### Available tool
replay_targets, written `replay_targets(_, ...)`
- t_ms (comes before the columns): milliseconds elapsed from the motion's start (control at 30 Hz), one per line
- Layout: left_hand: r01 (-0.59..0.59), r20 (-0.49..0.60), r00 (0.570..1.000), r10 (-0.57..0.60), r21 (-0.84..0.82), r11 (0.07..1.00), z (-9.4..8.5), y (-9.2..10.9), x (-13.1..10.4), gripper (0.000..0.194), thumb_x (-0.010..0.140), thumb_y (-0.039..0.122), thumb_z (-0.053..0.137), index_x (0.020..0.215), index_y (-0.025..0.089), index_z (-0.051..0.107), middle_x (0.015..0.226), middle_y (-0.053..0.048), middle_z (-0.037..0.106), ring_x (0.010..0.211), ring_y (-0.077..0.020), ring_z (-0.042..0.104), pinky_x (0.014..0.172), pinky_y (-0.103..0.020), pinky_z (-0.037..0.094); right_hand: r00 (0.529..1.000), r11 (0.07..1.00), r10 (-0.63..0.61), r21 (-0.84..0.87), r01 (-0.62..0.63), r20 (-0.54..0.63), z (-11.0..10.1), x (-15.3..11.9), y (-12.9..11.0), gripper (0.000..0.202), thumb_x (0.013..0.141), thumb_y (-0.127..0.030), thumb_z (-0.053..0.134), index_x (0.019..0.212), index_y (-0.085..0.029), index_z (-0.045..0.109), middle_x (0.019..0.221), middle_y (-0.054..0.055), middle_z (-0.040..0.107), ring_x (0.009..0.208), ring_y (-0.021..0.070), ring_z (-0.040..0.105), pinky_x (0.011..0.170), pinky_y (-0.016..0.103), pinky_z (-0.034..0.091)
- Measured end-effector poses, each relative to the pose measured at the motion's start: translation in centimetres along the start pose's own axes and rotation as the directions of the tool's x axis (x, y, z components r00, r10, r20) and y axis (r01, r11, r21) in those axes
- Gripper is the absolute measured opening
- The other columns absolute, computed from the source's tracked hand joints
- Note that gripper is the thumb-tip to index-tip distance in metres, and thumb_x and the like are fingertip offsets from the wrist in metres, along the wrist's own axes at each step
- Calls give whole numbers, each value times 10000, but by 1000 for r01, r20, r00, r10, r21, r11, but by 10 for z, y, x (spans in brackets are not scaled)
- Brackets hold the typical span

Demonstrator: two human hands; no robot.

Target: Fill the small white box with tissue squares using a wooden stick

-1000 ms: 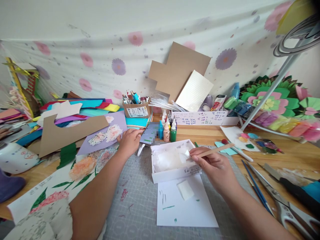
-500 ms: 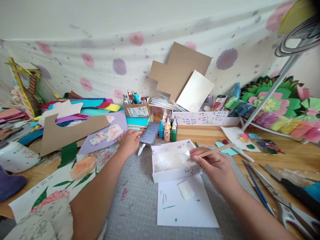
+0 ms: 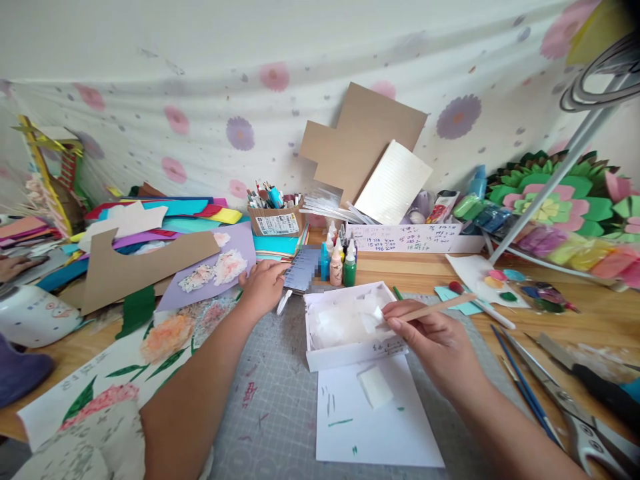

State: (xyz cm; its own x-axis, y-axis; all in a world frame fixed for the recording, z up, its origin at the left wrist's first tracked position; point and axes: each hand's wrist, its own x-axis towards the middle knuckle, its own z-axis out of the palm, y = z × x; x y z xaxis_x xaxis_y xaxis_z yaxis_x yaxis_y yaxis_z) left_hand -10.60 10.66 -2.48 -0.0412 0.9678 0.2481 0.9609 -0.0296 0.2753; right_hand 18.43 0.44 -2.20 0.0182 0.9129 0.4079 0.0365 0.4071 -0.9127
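Observation:
My right hand [image 3: 425, 333] pinches a flat wooden stick [image 3: 440, 305] at the right side of a white box [image 3: 330, 360]. Soft white material [image 3: 340, 323] lies inside the box, and a small white piece sits by my right fingertips. My left hand [image 3: 263, 287] rests with fingers spread at the left edge of a dark blue phone-like object [image 3: 300, 270], part of which is blurred out. A white sheet [image 3: 375, 427] with green marks lies below the box, bearing a small white square [image 3: 375, 387].
Paint bottles [image 3: 349, 263] stand behind the box. Scissors [image 3: 575, 413], brushes [image 3: 525, 387] and a black-handled knife [image 3: 595, 383] lie at right. Cardboard [image 3: 140, 267], flower artwork [image 3: 165, 340] and a white pot [image 3: 37, 313] are at left. Another person's hand [image 3: 15, 267] shows at far left.
The view has shifted slightly, so the box and sheet appear a little lower and farther right. My right hand still holds the stick, and my left hand stays near the dark blue object.

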Motion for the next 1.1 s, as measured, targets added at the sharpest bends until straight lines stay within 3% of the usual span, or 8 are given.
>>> replay_targets(433,-10,8,1000,11,-15,1000,1,4,-4,367,918,360,459,1221,338,665,1357,-66,586,1261,-338,496,1077,-641,269,999,997,-50,-53,51,14,-1,-3,-2,122,788,-179,716,788,-293,759,813,-2,768,797,132,734,693,160,578)
replay_targets(667,32,-62,998,-33,-26,999,-13,9,-7,264,847,203,495,984,267,712,1288,-58,605,1235,-292,515,1080,-568,299,999,998,-37,-52,37,3,-2,-3,-1,101,787,-193,723,784,-288,756,823,4,769,799,141,741,702,168,589)
replay_targets(933,51,-10,999,-51,-36,998,-9,11,-7,378,773,205,558,1133,275,650,1295,-67,601,1233,-322,520,1084,-573,315,1000,998,-27,-62,27,-10,-1,-2,-3,67,780,-216,733,763,-275,759,810,21,770,772,160,744,662,185,598)
replay_targets(1100,11,24,1000,-10,-34,999,-10,11,0,386,831,218,502,1182,274,653,1307,-60,607,1221,-276,535,1049,-456,399,1000,998,-28,-49,27,-12,0,-2,-4,54,787,-227,729,765,-266,759,809,33,769,780,182,748,671,216,610)
